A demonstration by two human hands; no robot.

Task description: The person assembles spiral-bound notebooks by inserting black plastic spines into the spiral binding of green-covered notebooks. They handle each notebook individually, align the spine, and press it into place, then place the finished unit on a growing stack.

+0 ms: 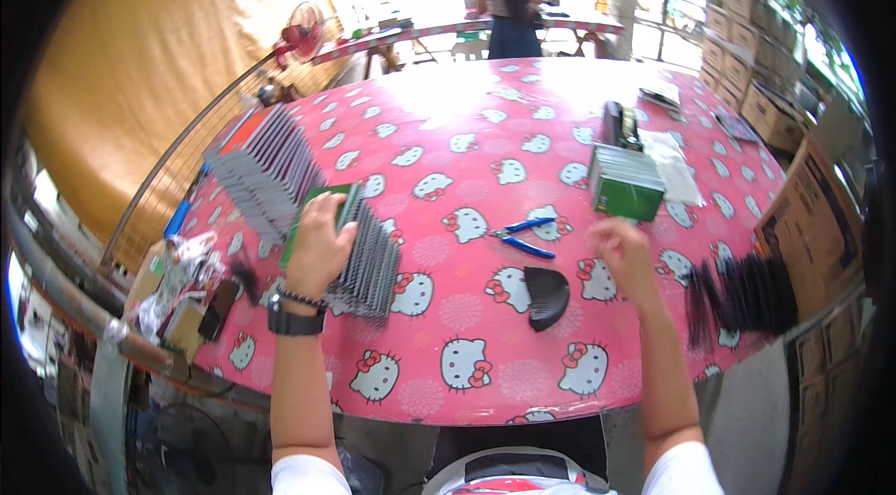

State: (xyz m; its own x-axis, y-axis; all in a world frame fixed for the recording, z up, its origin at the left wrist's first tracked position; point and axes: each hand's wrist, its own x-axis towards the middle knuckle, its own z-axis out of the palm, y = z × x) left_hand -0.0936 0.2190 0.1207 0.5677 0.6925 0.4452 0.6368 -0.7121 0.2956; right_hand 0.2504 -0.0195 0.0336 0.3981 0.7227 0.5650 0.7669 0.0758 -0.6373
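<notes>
- Green-faced card pack (350,199) stood on the left of the table (518,355), under the left hand (320,241), at the far end of a row of grey-edged slim packs (371,264).
- That hand lay over the pack with fingers bent; whether its grip had closed on anything I could not tell.
- The right hand (623,257) hung just nearer than a green-fronted block of slim packs (625,194), fingers curled in; whether they pinched anything was too small to tell.
- As progress, much looked already set in order: the grey row, a taller grey stack (266,173) behind it and the green-fronted block all stood lined up.
- What was left could not be counted; a black half-round comb (547,297) lay loose, and a row of black comb-like pieces (747,294) sat by the right edge, perhaps yet to be dealt with.
- The widest room for moving lay between the hands, broken by blue-handled nippers (527,238) and the comb.
- Leftward, a jumble of wrappings (182,290) crowded the edge; rightward, a cardboard box (814,215) stood close against it.
- The near edge curved before the person's body.
</notes>
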